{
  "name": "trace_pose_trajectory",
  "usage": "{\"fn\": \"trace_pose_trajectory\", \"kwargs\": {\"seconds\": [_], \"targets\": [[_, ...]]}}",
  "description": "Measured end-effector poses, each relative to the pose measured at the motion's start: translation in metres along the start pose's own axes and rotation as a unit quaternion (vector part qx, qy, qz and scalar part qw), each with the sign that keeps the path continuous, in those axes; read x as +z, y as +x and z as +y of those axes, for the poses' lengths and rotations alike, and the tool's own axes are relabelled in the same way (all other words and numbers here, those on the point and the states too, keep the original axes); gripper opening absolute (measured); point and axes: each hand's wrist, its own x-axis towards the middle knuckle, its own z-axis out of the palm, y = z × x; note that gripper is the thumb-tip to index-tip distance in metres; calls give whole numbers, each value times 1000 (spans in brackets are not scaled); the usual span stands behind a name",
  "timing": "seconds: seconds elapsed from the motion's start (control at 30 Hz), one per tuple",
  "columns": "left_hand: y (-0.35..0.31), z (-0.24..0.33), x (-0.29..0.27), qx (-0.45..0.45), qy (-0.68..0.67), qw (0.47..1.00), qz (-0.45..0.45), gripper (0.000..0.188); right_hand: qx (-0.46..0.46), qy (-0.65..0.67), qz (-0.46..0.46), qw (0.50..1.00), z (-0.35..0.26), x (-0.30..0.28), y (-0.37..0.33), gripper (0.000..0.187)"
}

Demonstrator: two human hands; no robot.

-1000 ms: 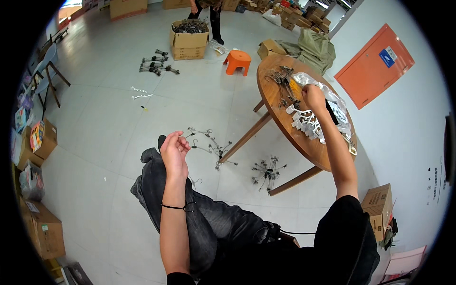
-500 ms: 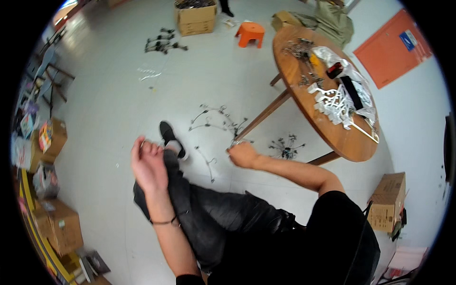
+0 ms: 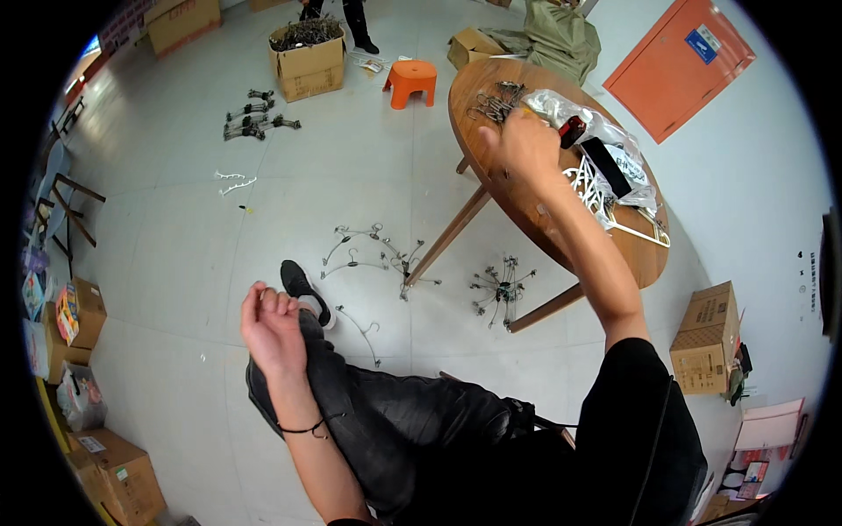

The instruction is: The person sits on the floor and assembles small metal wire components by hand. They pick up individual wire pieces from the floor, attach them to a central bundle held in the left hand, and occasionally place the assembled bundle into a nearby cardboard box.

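Note:
My right hand (image 3: 529,149) reaches over the round wooden table (image 3: 548,237), its thumb spread away from the fingers. The fingers partly hide behind the back of the hand, and nothing shows in them. Right beyond it lies a pile of dark metal clip hangers (image 3: 498,103), with white plastic hangers (image 3: 589,188) nearer me on the tabletop. My left hand (image 3: 274,331) rests palm up by my knee, fingers curled in; anything inside them is hidden. Below the table edge, loose clip hangers (image 3: 355,235) and a curved hanger (image 3: 361,335) lie on the floor near my shoe (image 3: 303,289).
A cluster of clip hangers (image 3: 503,292) lies between the table legs. Bundled hangers (image 3: 254,120), an orange stool (image 3: 410,83) and a carton of hangers (image 3: 309,74) are farther off, with a person's legs behind. Cartons (image 3: 706,342) stand on the right; more boxes (image 3: 118,478) line the left.
My right hand has risen from the floor hangers by the table leg to above the tabletop, near the clip hanger pile. The left hand stays by my knee. The view has shifted.

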Motion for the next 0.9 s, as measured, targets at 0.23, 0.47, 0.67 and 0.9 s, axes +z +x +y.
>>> {"fn": "trace_pose_trajectory", "kwargs": {"seconds": [0.23,0.47,0.67,0.9], "targets": [[23,-49,13,-33,72,997,15,18,75,21,-199,977,54,63,63,68],[23,-56,16,-24,105,994,5,19,16,102,-187,977,78,94,82,61],[16,-47,14,-6,108,994,5,19,51,366,-213,905,85,93,89,29],[15,-45,10,4,111,994,2,20,32,559,-206,803,80,45,80,18]]}}
